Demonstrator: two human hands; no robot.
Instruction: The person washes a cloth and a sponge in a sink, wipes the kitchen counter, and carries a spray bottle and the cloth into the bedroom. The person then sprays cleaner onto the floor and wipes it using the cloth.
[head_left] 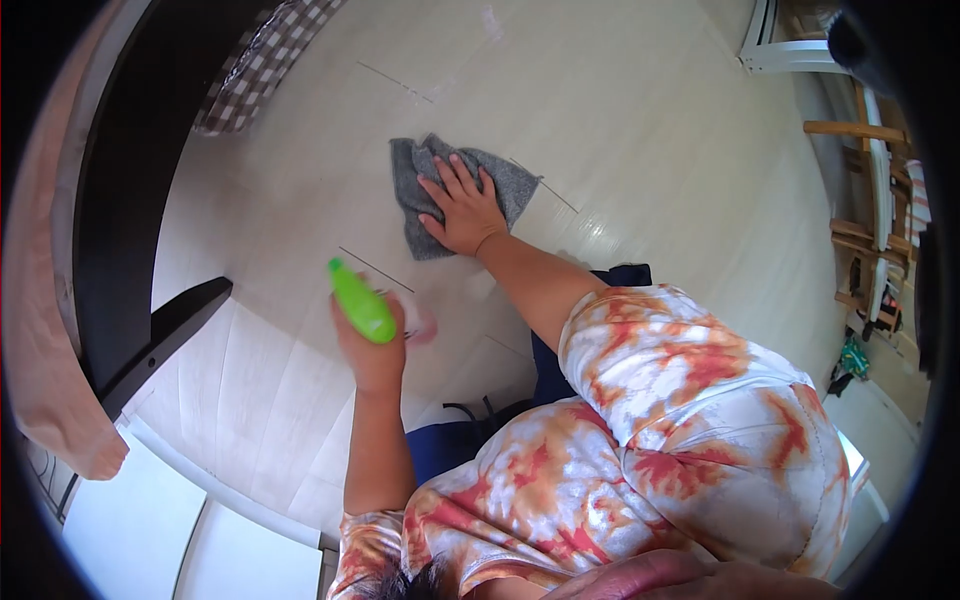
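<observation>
My left hand (372, 350) is wrapped around a spray bottle with a bright green top (365, 305), held over the floor. Below its green head, the bottle's body is pinkish, blurred and partly hidden by my hand. Ahead and to the right, my right hand (462, 208) lies flat with fingers spread on a grey cloth (415, 185), pressing it against the floor. The cloth is spread out with uneven, creased edges, and its corners show around my fingers.
Pale floor (640, 130) with dark seam lines surrounds the cloth. On the left stands dark furniture (125, 200) with a foot jutting over the floor, near a checkered fabric (260, 70). White panels (240, 555) are at lower left; wooden racks (860, 235) line the right.
</observation>
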